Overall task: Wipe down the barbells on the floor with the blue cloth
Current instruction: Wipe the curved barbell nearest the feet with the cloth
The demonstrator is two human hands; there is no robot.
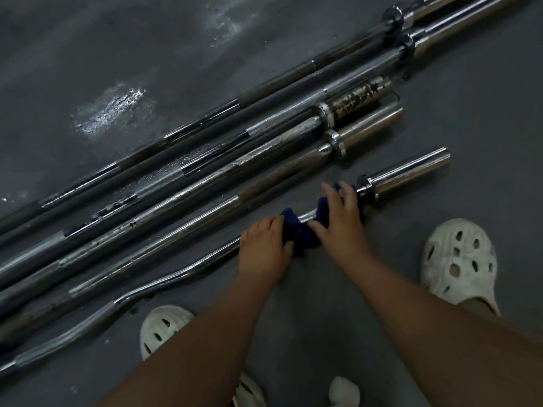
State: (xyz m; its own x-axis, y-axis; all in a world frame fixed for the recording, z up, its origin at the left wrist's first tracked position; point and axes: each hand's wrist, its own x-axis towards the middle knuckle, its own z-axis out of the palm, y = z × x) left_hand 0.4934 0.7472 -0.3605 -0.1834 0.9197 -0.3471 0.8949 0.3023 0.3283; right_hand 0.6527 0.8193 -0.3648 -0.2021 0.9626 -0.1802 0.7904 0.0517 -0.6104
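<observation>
Barbells (264,148) on scuffed grey floor (88,54), left fingers (275,224) and right fingers (330,193) gripping blue cloth (303,234)

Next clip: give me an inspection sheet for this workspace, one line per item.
Surface: dark floor, with shiny wet-looking patches.
Job's things: blue cloth wrapped on the curl bar; straight barbells lie side by side beyond it.
Clutter: nothing seen.
Hands: left hand and right hand both grip the cloth on the bar.
Cables: nothing seen.
Surroundings: pale perforated shoes beside the bar.
</observation>
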